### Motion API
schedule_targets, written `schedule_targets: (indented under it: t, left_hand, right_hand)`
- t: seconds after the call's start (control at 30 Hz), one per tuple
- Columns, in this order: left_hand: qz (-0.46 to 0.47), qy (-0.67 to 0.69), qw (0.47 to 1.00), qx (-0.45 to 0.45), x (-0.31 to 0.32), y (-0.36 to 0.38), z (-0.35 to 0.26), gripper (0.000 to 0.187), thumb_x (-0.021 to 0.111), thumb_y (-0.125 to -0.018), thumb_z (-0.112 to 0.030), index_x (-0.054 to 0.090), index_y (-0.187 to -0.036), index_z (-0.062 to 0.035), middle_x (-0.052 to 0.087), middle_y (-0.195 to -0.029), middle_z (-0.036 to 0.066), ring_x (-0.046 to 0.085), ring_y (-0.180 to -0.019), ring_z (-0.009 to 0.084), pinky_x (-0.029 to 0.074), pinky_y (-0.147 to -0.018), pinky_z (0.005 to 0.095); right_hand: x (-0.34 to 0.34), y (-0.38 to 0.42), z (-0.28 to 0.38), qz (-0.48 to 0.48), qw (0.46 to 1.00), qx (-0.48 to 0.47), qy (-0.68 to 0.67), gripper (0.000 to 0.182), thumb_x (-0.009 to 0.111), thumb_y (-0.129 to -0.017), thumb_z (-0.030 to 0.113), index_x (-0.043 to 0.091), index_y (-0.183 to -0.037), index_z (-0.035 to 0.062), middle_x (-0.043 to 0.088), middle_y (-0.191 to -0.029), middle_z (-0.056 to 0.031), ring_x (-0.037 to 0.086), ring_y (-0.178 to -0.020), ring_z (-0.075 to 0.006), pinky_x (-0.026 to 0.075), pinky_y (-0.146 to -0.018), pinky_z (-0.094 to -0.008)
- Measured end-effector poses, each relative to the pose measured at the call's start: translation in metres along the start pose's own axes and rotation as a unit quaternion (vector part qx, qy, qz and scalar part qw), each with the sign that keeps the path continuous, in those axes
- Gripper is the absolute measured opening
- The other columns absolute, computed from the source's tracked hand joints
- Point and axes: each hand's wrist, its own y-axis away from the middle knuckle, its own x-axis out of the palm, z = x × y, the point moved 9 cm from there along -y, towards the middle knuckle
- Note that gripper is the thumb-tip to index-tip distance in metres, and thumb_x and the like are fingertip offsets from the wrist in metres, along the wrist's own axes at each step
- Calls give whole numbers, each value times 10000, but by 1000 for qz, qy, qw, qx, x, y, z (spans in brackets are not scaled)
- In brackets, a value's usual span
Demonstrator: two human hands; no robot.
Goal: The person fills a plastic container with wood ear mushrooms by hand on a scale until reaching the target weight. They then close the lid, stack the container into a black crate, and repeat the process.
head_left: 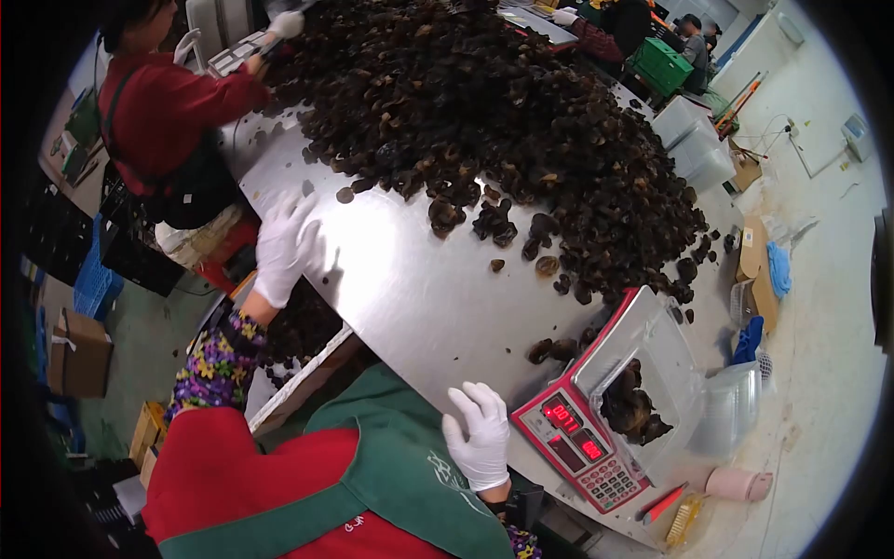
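Near the right grip (481, 440), a scale (585, 447) holds dark pieces (633, 408).

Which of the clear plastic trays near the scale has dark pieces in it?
The tray on the red scale: it holds a small clump of dark pieces, while the stacked trays beside it, near the pink roll, show none.

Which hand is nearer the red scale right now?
Right. The right hand is beside the scale, a gap between them. The left hand is much farther off, raised near the left edge of the metal table.
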Motion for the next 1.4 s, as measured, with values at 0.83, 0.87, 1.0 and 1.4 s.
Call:
schedule_targets:
  t: [0.83, 0.87, 1.0, 1.4]
  left_hand:
    - [125, 187, 937, 267, 131, -103, -280, 92, 674, -824, -186, 681, -911, -157, 616, -936, 59, 635, -921, 297, 556, -714, 409]
    - [150, 162, 926, 306, 128, -83, -292, 125, 680, -815, -194, 675, -935, -158, 613, -967, 48, 616, -971, 287, 551, -734, 424]
    - [209, 145, 880, 400, 102, -21, -312, 294, 689, -816, -216, 674, -1099, -138, 603, -1250, 75, 541, -1180, 290, 518, -821, 565]
    - [264, 248, 856, 370, 43, 27, -265, 372, 704, -765, -104, 673, -1135, -109, 576, -1358, 152, 639, -1066, 327, 535, -898, 443]
  right_hand:
    - [33, 0, -29, 86, 968, 55, 230, 714, 744, -790, 517, 562, -1428, 251, 457, -1486, -95, 382, -1391, -332, 308, -1109, -615]
    - [33, 0, -29, 88, 968, 58, 226, 717, 751, -787, 508, 562, -1427, 248, 455, -1488, -97, 382, -1393, -336, 306, -1111, -617]
    - [32, 0, -29, 77, 972, 53, 214, 709, 793, -742, 457, 595, -1382, 222, 483, -1459, -123, 397, -1387, -365, 281, -1122, -613]
    - [34, 1, -29, 73, 972, 40, 221, 724, 786, -750, 448, 575, -1401, 213, 467, -1473, -137, 393, -1383, -374, 299, -1115, -624]
